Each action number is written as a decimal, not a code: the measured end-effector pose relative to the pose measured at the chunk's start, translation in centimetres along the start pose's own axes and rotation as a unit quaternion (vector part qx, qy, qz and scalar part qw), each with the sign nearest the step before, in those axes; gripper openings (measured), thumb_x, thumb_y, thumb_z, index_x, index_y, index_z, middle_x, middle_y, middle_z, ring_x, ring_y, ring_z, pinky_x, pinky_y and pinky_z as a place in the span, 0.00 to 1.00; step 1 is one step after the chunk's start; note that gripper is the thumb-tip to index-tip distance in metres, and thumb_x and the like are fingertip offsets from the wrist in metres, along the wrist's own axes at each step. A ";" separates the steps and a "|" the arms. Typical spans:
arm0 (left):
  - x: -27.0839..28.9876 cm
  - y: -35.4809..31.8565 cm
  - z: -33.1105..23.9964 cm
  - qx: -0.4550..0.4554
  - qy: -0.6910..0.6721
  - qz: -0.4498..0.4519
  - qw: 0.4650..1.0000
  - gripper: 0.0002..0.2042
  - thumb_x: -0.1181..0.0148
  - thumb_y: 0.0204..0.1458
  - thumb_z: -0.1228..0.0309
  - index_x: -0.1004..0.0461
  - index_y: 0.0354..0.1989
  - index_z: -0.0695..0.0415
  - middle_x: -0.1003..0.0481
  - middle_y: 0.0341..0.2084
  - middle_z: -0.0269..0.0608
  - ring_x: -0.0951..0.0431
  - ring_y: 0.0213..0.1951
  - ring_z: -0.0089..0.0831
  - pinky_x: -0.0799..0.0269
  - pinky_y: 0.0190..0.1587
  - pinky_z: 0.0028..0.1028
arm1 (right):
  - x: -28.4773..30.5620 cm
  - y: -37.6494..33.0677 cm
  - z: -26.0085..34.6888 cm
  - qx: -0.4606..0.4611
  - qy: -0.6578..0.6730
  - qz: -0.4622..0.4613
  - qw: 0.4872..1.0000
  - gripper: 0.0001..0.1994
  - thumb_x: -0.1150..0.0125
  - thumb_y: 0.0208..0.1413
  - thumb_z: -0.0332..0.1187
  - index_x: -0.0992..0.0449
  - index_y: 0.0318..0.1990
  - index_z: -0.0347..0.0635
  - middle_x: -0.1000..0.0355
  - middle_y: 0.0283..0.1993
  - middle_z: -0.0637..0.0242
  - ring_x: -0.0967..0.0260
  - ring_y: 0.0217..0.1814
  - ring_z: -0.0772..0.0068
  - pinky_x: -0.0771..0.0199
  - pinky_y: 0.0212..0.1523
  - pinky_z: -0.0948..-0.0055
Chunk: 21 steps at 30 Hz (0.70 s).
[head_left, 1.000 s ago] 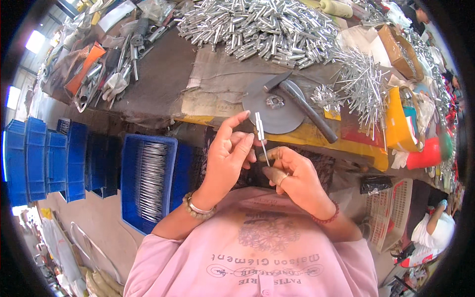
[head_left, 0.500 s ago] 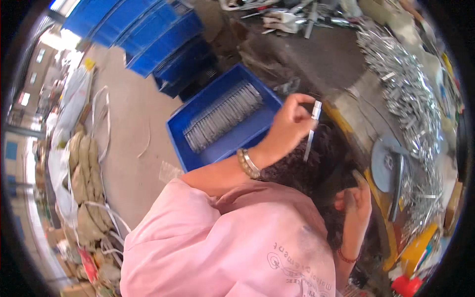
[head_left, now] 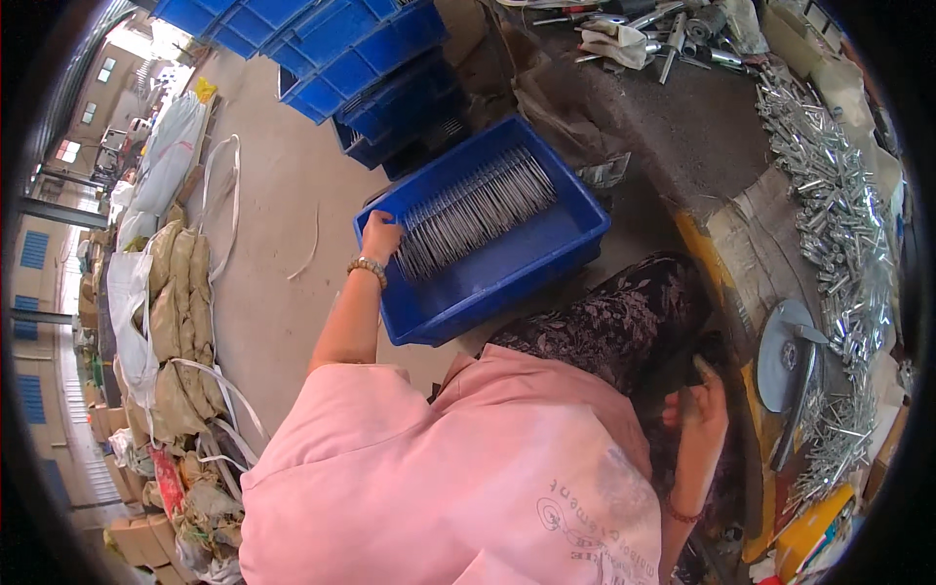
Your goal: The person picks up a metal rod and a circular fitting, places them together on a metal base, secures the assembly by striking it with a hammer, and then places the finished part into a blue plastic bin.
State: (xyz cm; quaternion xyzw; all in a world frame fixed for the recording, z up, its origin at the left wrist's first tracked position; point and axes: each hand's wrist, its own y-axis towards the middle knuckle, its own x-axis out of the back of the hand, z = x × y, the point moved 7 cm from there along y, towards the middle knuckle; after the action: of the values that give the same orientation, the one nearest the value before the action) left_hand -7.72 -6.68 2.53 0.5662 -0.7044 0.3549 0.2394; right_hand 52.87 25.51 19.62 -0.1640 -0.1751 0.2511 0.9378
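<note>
My left hand [head_left: 380, 237] reaches over the left side of a blue plastic bin [head_left: 468, 314], at the left end of a row of thin metal rods [head_left: 478, 214]. Its fingers are closed; what they hold, if anything, is hidden. The rods lie side by side inside the bin. Over by the workbench edge, my right hand [head_left: 700, 402] is raised with one finger stretched out and the others partly bent. Nothing shows in it. Closest to that hand is a grey round disc [head_left: 784, 356] with a dark bar-like handle [head_left: 798, 409].
Stacked blue bins [head_left: 341, 58] stand beyond the rod bin. A long heap of shiny metal parts [head_left: 829, 205] covers the bench's right side. Tools and a white glove [head_left: 616, 45] lie at the far end. Tan sacks [head_left: 180, 312] line the floor at left.
My left hand has moved left and down to the bin from above my lap, where it held a metal rod with a thicker end. My right hand has barely moved.
</note>
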 end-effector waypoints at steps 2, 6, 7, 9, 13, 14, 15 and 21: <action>-0.6 0.7 0.8 0.040 -0.008 0.026 0.999 0.21 0.29 0.52 0.76 0.24 0.56 0.59 0.18 0.30 0.45 0.17 0.27 0.33 0.22 0.29 0.35 | -0.3 0.2 -0.1 -0.007 0.000 0.000 1.000 0.24 0.40 0.74 0.30 0.29 0.75 0.41 0.20 0.38 0.66 0.26 0.34 0.80 0.23 0.35 0.78; -2.4 1.7 0.3 0.056 0.015 0.053 0.997 0.20 0.32 0.54 0.77 0.24 0.56 0.60 0.18 0.30 0.45 0.17 0.26 0.34 0.23 0.27 0.36 | -0.1 0.3 -0.6 -0.025 -0.003 -0.008 1.000 0.23 0.41 0.75 0.30 0.28 0.74 0.40 0.20 0.39 0.65 0.25 0.34 0.80 0.23 0.35 0.78; -2.1 2.1 1.1 0.061 0.016 0.059 0.996 0.18 0.34 0.56 0.77 0.24 0.56 0.60 0.17 0.31 0.46 0.17 0.25 0.35 0.22 0.27 0.36 | -0.1 0.4 -0.8 -0.018 -0.007 0.003 1.000 0.23 0.41 0.75 0.30 0.28 0.74 0.40 0.20 0.39 0.66 0.25 0.33 0.80 0.23 0.36 0.78; -1.9 2.4 2.1 0.067 0.017 0.066 0.995 0.17 0.36 0.57 0.77 0.24 0.55 0.61 0.17 0.31 0.46 0.16 0.25 0.35 0.21 0.26 0.36 | -0.2 0.5 -1.0 -0.011 -0.010 0.015 1.000 0.22 0.41 0.75 0.30 0.28 0.74 0.40 0.20 0.39 0.66 0.25 0.33 0.80 0.23 0.36 0.78; -2.6 1.3 1.3 0.082 -0.012 0.071 0.994 0.16 0.40 0.60 0.79 0.23 0.57 0.62 0.16 0.32 0.48 0.14 0.27 0.38 0.16 0.29 0.36 | -0.1 0.4 -1.6 -0.013 -0.013 0.011 1.000 0.22 0.41 0.75 0.29 0.27 0.73 0.40 0.20 0.39 0.66 0.24 0.34 0.80 0.22 0.37 0.78; -2.9 0.8 0.6 0.097 -0.026 0.083 0.992 0.17 0.40 0.61 0.79 0.22 0.58 0.63 0.16 0.33 0.50 0.13 0.27 0.40 0.15 0.30 0.36 | 0.0 0.3 -1.8 -0.013 -0.014 0.007 1.000 0.21 0.42 0.75 0.29 0.27 0.73 0.41 0.20 0.39 0.66 0.24 0.34 0.80 0.22 0.37 0.78; -2.3 0.8 0.2 0.097 -0.025 0.081 0.992 0.17 0.40 0.61 0.79 0.22 0.58 0.63 0.16 0.33 0.50 0.13 0.27 0.40 0.15 0.30 0.36 | 0.0 0.4 -1.9 -0.013 -0.014 0.009 1.000 0.21 0.42 0.75 0.29 0.27 0.73 0.41 0.20 0.39 0.66 0.24 0.34 0.80 0.22 0.37 0.78; -0.6 0.7 -1.1 0.013 0.128 0.101 0.986 0.20 0.36 0.62 0.78 0.22 0.63 0.59 0.14 0.42 0.58 0.09 0.37 0.47 0.12 0.40 0.44 | -0.6 0.4 -2.4 -0.015 0.003 0.027 1.000 0.21 0.44 0.75 0.28 0.27 0.73 0.42 0.19 0.40 0.66 0.24 0.35 0.79 0.21 0.38 0.78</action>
State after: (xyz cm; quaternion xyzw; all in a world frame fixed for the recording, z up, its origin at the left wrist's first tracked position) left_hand -8.36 -5.37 2.60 0.4448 -0.7167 0.4563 0.2833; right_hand 53.20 24.95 17.16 -0.1831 -0.1714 0.2737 0.9285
